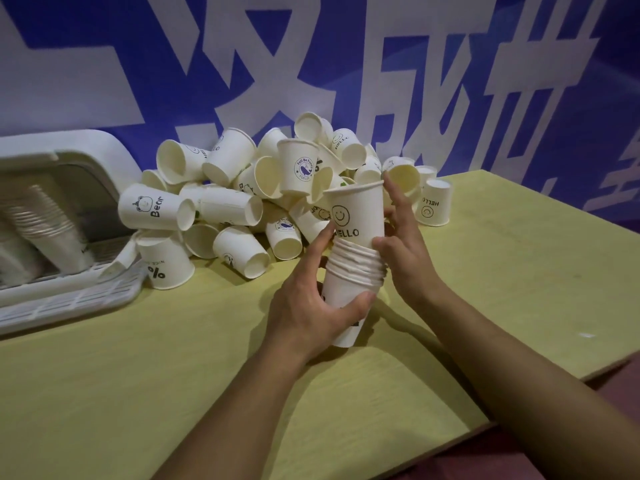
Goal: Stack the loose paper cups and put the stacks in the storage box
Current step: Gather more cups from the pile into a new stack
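At 9 o'clock stands the box [104, 157], white, with its lid up against the wall. Inside it, behind the clear front, stacks [48, 223] of cups already lie leaning; I cannot count them. So a part of the work is done.

From 10 to 12 o'clock, the pile [242, 195] of loose cups lies on the table [138, 375], against the blue wall [104, 64]. It is still large: many cups lie on their sides, some stand upside down, and one upside-down cup [433, 202] stands a little apart at 1 o'clock. I judge that the bigger part of the task remains.

In the centre, the left hand [308, 306] grips the lower part of a new stack [349, 282], with the thumb across the front and the fingers curled behind. The stack is held above the table, nearly upright, and shows several rims close together. The top cup [356, 213], with a smiley and "HELLO", sits only partly in; most of its wall still shows above the rims.

The right hand [401, 244] holds this top cup from the right side, thumb near the rims and fingers reaching up to its lip. It probably must press it down next.

This stack then has to go to the box at 9 o'clock, and the pile needs many more rounds.
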`<state>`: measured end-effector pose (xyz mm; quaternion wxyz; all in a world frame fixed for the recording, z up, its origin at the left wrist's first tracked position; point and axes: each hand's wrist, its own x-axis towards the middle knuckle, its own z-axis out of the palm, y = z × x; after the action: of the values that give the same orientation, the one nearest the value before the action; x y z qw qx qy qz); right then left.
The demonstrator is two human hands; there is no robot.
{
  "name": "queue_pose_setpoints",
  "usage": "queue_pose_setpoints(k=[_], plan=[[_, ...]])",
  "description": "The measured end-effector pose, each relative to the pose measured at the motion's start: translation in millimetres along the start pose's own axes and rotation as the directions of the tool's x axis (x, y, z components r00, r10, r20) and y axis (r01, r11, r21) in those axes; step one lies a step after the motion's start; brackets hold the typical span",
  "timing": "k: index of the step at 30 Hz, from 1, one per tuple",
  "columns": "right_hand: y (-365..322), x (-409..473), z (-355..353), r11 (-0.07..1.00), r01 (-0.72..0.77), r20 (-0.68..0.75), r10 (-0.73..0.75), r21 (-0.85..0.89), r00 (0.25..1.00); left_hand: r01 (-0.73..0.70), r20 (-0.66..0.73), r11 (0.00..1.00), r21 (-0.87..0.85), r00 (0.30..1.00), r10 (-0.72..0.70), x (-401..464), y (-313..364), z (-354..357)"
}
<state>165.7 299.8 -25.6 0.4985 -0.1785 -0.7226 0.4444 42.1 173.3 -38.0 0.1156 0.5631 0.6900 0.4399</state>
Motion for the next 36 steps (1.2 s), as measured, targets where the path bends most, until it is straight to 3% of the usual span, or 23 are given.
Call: queue_pose_setpoints(k=[6, 14, 20, 25, 28, 31, 33, 36], plan=[[8.8, 1.3, -3.8, 0.998, 0.044, -0.049, -0.045, -0.039, 0.998, 0.051, -0.177, 0.993, -0.103, 0.982, -0.068, 2.0, -4.5, -1.7], [7.0, 14.8, 3.5, 0.977, 0.001, 0.002, 0.0, -0.213, 1.0, 0.127, -0.267, 0.988, -0.083, 0.953, -0.145, 8.8, -15.1, -6.9], [27.1, 70.7, 8.8, 0.77, -0.013, -0.026, -0.004, -0.637, 1.0, 0.122, -0.265, 0.988, -0.092, 0.954, -0.142, 10.6, -13.7, -9.2], [40.6, 95.3, 14.7, 0.675, -0.001, 0.053, 0.06, -0.738, 0.997, 0.124, -0.242, 0.99, -0.073, 0.96, -0.138, 9.7, -12.0, -12.4], [42.7, 93.7, 13.2, 0.687, 0.021, 0.028, -0.001, -0.726, 1.0, 0.119, -0.214, 0.992, -0.042, 0.969, -0.125, 9.3, -11.0, -12.8], [37.1, 80.6, 5.9, 0.776, 0.021, -0.067, -0.081, -0.63, 0.994, 0.103, -0.195, 0.994, -0.034, 0.975, -0.108, 8.7, -10.1, -11.4], [26.8, 67.6, 0.4, 0.855, 0.019, -0.14, -0.107, -0.519, 0.984, 0.096, -0.152, 0.995, -0.022, 0.983, -0.098, 7.8, -9.3, -10.1], [7.3, 40.9, -1.2, 0.972, -0.041, -0.226, -0.012, -0.232, 0.974, 0.061, -0.06, 0.997, 0.036, 0.996, -0.059, 6.9, -8.3, -6.8]])
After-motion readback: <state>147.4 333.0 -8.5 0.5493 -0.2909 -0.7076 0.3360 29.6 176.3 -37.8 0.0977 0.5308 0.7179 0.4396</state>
